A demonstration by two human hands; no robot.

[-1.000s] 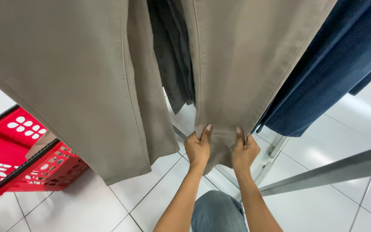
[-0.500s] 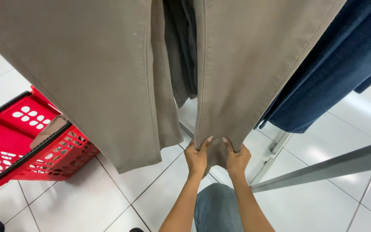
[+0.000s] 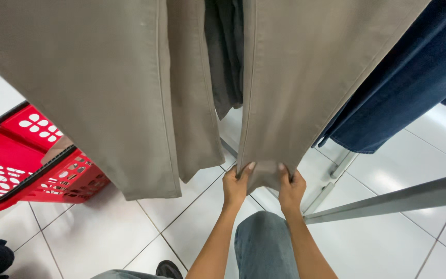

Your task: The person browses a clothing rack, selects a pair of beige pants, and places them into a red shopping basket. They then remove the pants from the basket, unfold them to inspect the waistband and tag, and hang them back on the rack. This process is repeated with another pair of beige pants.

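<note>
A pair of beige trousers hangs in front of me, with one leg (image 3: 305,88) on the right and the other leg (image 3: 104,93) on the left. My left hand (image 3: 236,187) and my right hand (image 3: 291,190) both pinch the bottom hem of the right leg, side by side, thumbs on the front of the cloth. A grey garment (image 3: 228,57) hangs behind, between the two legs.
Dark blue jeans (image 3: 414,77) hang at the right. A grey metal rack bar (image 3: 388,201) slants across the lower right. A red plastic shopping basket (image 3: 27,165) stands on the white tiled floor (image 3: 109,232) at left. My own jeans-clad knee (image 3: 264,243) is below.
The view has shifted a little; my hands have moved closer together and lower in the picture, still on the hem of the right trouser leg.
</note>
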